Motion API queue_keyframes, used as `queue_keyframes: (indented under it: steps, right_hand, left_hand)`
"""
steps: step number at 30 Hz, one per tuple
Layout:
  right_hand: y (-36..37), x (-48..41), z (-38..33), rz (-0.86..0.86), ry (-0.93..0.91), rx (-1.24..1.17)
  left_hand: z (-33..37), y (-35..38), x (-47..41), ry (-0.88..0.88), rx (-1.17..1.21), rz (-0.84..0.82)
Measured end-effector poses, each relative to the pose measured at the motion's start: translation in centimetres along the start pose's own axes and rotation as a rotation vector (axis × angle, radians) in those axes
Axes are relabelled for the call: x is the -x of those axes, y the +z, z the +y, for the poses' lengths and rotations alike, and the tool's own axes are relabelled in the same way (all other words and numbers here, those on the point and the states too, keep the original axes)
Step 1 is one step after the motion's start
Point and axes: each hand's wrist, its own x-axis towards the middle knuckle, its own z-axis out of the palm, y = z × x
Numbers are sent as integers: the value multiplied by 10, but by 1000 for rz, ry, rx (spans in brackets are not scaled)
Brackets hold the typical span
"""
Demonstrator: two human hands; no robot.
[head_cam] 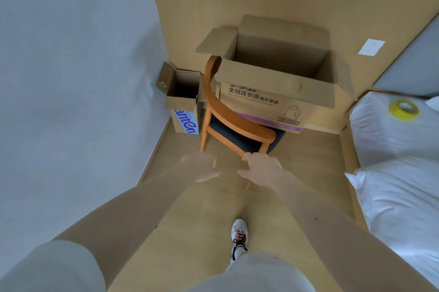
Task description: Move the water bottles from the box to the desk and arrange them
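Head view, looking down along both outstretched bare forearms. The left hand (202, 167) is motion-blurred, its fingers seemingly straight and spread, holding nothing; the right hand (260, 168) hangs with fingers loosely bent, also holding nothing, and lies in front of the near leg of the chair (228, 111); contact with the chair cannot be told. The two hands are close together, apart from each other.

The large box (261, 82), brown cardboard with all flaps open, stands behind the chair's curved wooden back rail, against the tan wall panel; whether it rests on the dark seat or on the floor (308, 161) is unclear. Its front wall reads "全效洗衣液" and "FULL EFFECT LAUNDRY DETERGENT", with a bottle outline, a barcode and a purple band below; its inside shows only bare walls, the bottom being hidden.

A small box (183, 101), open, stands in the corner left of the chair; its blue lettering ends in "ntOn". At right, a bed (392, 184) in white linen carries a yellow tape roll (403, 109); a white wall socket (371, 47) sits above; one laced shoe (239, 232) is on the floor.
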Motion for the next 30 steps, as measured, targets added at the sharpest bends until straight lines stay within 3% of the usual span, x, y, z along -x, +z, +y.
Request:
queue_keyframes:
  steps: [15, 24, 30]
  right_hand:
    - [-129, -143, 123, 179, -32, -118]
    - [-171, -202, 170, 269, 69, -230]
    - [-213, -262, 200, 283, 193, -250]
  left_hand:
    - [73, -151, -174, 97, -13, 231]
    - [96, -209, -267, 183, -114, 311]
    - [97, -261, -356, 195, -81, 264]
